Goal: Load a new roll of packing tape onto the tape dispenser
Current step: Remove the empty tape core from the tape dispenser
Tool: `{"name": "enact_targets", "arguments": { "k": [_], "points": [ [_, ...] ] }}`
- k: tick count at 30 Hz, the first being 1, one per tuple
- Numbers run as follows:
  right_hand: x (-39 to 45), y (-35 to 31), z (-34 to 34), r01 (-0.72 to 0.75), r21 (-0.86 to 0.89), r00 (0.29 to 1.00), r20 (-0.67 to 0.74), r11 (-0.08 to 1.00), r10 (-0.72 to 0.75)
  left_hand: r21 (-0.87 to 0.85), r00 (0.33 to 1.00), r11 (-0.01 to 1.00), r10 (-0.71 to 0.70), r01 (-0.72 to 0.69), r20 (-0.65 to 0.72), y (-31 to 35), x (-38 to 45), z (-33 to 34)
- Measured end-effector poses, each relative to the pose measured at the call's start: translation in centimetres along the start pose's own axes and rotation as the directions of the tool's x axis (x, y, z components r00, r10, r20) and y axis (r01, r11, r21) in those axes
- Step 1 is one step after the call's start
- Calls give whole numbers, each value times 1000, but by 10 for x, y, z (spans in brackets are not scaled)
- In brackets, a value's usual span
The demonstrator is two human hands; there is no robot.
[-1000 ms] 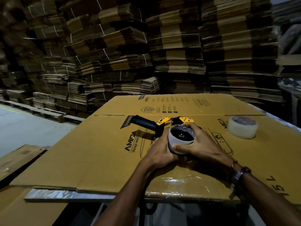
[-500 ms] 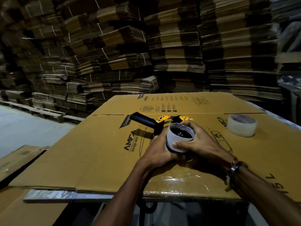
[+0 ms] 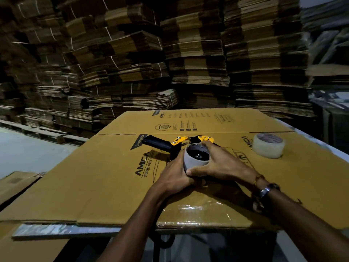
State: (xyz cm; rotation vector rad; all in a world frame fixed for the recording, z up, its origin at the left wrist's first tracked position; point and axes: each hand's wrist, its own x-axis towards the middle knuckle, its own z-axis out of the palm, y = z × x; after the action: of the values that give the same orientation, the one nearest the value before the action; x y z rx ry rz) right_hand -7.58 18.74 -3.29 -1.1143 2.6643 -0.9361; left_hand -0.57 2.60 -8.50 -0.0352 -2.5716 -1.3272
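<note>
A black and yellow tape dispenser (image 3: 170, 143) lies on its side on a flattened cardboard box (image 3: 94, 176), handle pointing left. A grey cardboard core (image 3: 195, 161) sits on its spindle, open end up. My right hand (image 3: 222, 165) grips the core from the right, thumb on its near side and fingers over its far rim. My left hand (image 3: 175, 176) holds the core's lower left side, and whether it also holds the dispenser frame beneath is hidden. A full roll of clear packing tape (image 3: 269, 145) lies flat on the cardboard to the right, apart from both hands.
The cardboard rests on a table whose metal front edge (image 3: 56, 228) shows below it. Tall stacks of bundled flat cartons (image 3: 188, 53) fill the background. More cardboard sheets (image 3: 17, 183) lie at lower left, beside a bare concrete floor (image 3: 28, 148).
Both hands stay on the core, and it sits about where it was over the dispenser. The camera has shifted slightly.
</note>
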Motion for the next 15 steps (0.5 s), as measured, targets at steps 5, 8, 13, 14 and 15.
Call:
{"name": "enact_targets", "arguments": {
  "k": [5, 8, 13, 14, 15],
  "points": [
    [-5, 11, 10, 58, 139, 993, -110, 989, -43, -1, 1000, 1000, 15, -15, -19, 1, -1, 0],
    [-3, 13, 8, 98, 162, 993, -78, 982, -86, 23, 999, 1000, 12, -11, -50, 2, -2, 1],
    [2, 14, 2, 81, 127, 996, -39, 989, -76, 34, 998, 999, 37, -35, -43, 3, -1, 0],
    [3, 12, -2, 71, 128, 997, -24, 989, -69, 34, 999, 999, 35, -34, -33, 3, 0, 1],
    [3, 10, -6, 63, 124, 998, -3, 990, -63, 33, 999, 999, 31, -30, -24, 2, 1, 1]
  ]
}}
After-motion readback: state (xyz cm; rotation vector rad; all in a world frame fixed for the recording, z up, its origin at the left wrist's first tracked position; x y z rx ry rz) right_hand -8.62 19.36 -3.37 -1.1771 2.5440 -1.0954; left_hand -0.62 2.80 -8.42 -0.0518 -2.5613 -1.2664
